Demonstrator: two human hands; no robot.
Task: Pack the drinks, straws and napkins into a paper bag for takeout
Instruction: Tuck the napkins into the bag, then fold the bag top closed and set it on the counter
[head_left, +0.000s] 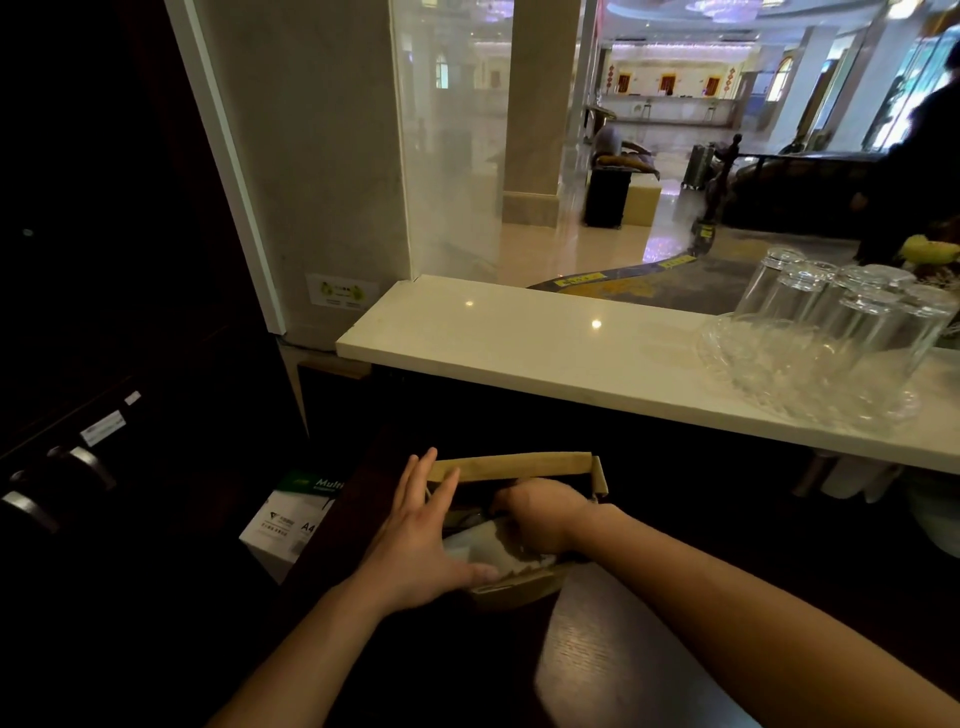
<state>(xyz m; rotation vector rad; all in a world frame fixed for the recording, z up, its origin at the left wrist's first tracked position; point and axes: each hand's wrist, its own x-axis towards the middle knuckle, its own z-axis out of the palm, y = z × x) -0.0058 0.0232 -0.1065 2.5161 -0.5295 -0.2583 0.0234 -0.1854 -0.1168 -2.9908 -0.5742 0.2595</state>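
Your right hand (540, 514) is curled down inside the mouth of the paper bag (511, 587), fingers bunched over something white in there. It looks like napkins (475, 545), but it's dim, so I can't tell if that grip is actually clamped on them or just pressing them down. Your left hand (426, 540) is flat and spread, fingers apart, palm against the bag's left side, with the thumb lying along the near rim. It's bracing the bag, not gripping it.

The bag sits on the dark worktop (613, 665) right in front of you, mouth up, its far rim (511, 465) standing as a tan strip behind your knuckles. I can't spot any drinks or straws; if they're in the bag, your hands and the shadow hide them.

So my read is you're on the napkin step, tucking them in. The next move probably calls for easing the right hand straight up and out without dragging the napkins along, while the left keeps the bag from tipping. The upturned glasses (831, 312) on the pale upper counter (519, 343) sit well apart from all this, so no worry there.
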